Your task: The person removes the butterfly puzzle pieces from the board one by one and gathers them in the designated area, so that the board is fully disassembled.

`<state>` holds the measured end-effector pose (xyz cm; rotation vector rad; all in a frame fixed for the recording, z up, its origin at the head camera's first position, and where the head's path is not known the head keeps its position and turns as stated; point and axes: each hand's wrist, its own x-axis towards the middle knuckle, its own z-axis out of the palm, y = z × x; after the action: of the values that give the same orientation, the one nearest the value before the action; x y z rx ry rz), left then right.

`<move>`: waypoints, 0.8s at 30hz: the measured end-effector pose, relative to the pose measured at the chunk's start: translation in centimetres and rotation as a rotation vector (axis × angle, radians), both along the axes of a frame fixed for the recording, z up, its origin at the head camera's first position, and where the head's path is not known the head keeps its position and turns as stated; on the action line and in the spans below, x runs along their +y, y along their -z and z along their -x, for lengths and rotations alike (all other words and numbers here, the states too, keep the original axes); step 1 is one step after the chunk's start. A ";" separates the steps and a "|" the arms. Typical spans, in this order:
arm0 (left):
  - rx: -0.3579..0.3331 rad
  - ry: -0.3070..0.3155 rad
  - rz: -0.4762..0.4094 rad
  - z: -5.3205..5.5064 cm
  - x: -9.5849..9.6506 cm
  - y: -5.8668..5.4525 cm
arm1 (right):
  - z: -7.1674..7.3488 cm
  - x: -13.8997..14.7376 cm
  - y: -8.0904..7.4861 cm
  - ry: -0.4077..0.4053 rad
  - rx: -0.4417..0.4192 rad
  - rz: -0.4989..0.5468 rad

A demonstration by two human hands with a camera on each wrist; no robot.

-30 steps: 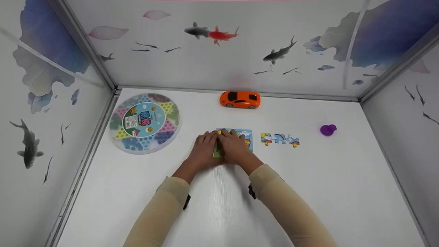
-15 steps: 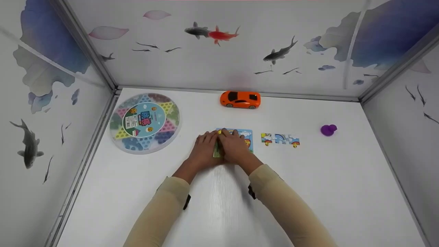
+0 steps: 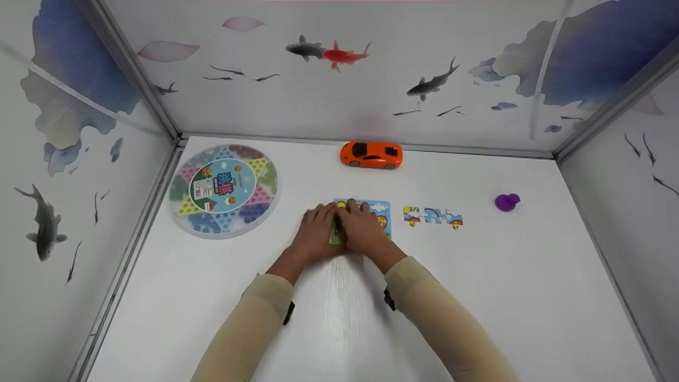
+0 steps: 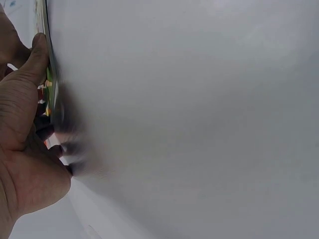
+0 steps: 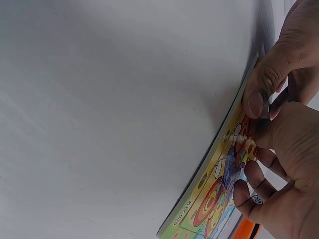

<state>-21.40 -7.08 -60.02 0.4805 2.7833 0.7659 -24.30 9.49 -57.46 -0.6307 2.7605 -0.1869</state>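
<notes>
In the head view both hands meet over a jigsaw board (image 3: 383,209) with a bright cartoon print. My left hand (image 3: 317,229) holds the board at its left side, fingers pointing away and thumb lying on the print. Across the middle of the board reaches my right hand (image 3: 363,227), its fingers bent down over the picture. The right wrist view has the board (image 5: 212,201) up close, with the two thumbs side by side near one edge. Whether the right fingertips pinch a loose piece there I cannot tell; the hands cover that spot.
Right of the board lie a few jigsaw pieces (image 3: 433,215). An orange toy car (image 3: 371,154) is by the back wall, and a purple toy duck (image 3: 507,201) sits farther right. A round Chinese checkers set (image 3: 224,191) lies at left. Printed walls (image 3: 265,106) enclose the table.
</notes>
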 end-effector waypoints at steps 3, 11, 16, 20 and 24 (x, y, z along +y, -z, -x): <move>0.003 0.003 0.001 0.0 0.0 0.1 | -0.1 0.0 0.1 0.006 0.004 -0.002; 0.007 0.005 0.006 0.0 0.0 0.2 | -0.5 -0.2 0.0 0.020 0.018 -0.004; 0.020 0.006 0.014 0.0 -0.1 0.2 | -0.8 -0.3 0.0 0.004 0.060 -0.005; 0.022 0.008 0.014 0.0 -0.1 0.2 | -0.8 -0.3 0.1 0.000 0.081 -0.005; 0.017 0.010 0.007 0.0 -0.1 0.3 | -0.8 -0.2 0.0 -0.008 0.077 0.017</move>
<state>-21.44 -7.18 -60.29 0.5013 2.7967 0.7536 -23.54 9.30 -57.47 -0.6660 2.8324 -0.1879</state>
